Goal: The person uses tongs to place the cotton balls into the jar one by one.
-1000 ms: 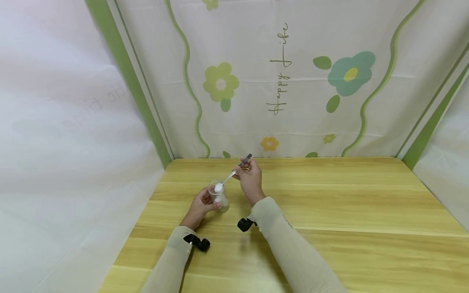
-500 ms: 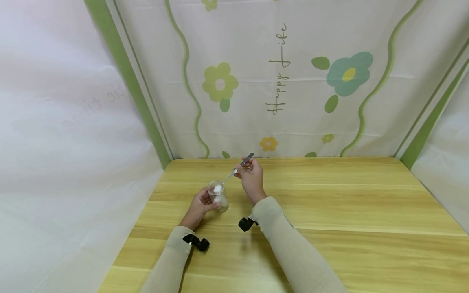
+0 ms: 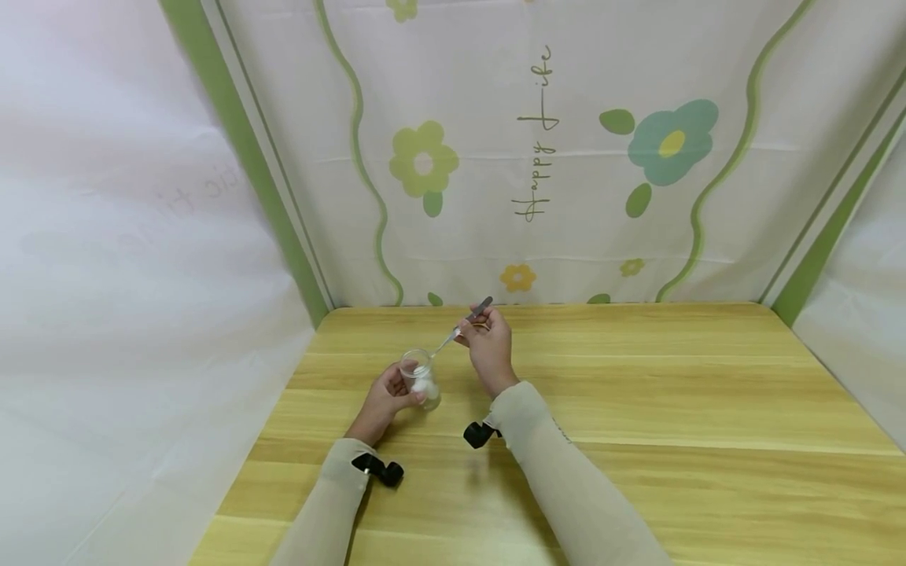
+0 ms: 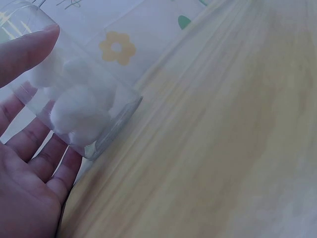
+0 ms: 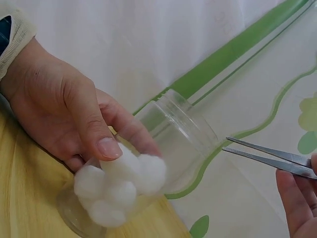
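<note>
My left hand (image 3: 381,401) grips a clear glass jar (image 3: 418,359), thumb on one side and fingers around the other. The jar leans with its mouth toward my right hand. Several white cotton balls (image 5: 119,191) lie together in its lower part. Between thumb and fingers, my right hand (image 3: 490,346) pinches metal tweezers (image 5: 277,159) with a dark end, held slanting just off the jar's mouth. Their two tips stand slightly apart with nothing between them in the right wrist view. The left wrist view shows the jar's base (image 4: 116,126) low over the table.
Both hands work above a wood-grain table (image 3: 637,393). Behind it hangs a white curtain (image 3: 481,94) with printed flowers, and another white sheet (image 3: 141,314) hangs at the left. A black wrist camera (image 3: 477,435) juts inward from my right sleeve.
The cotton ball at the tweezers' tips in the jar's mouth has been let go and now lies deeper in the jar. The tweezers have drawn back slightly up and right.
</note>
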A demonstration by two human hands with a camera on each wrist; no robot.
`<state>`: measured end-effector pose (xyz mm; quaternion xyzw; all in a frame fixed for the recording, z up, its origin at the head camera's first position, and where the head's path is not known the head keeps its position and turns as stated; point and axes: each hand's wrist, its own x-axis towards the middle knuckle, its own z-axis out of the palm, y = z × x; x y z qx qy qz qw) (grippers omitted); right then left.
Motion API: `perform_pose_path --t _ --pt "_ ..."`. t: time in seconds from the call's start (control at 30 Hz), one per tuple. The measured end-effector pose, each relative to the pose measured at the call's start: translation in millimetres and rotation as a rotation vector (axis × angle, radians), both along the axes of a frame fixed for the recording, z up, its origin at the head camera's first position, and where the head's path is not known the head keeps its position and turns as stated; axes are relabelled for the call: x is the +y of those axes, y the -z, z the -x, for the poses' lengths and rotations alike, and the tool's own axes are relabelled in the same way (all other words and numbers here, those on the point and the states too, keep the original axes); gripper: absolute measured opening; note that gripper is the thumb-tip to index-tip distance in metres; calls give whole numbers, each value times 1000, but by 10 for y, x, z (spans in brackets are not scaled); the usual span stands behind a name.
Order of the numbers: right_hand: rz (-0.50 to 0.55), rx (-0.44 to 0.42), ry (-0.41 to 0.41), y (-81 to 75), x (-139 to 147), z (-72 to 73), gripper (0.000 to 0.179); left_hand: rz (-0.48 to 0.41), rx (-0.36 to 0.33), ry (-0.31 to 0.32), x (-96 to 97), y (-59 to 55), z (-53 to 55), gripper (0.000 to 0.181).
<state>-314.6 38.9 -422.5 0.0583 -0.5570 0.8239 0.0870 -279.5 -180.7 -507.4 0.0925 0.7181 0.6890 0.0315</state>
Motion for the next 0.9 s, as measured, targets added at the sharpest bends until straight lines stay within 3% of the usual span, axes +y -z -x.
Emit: perform_pose_path --t 0.57,0.9 --pt "50 42 -8 -128 253 -44 27 -2 -3 5 -15 3 -14 64" --pt "48 41 -11 -94 381 -19 28 1 8 10 -12 13 -1 65"
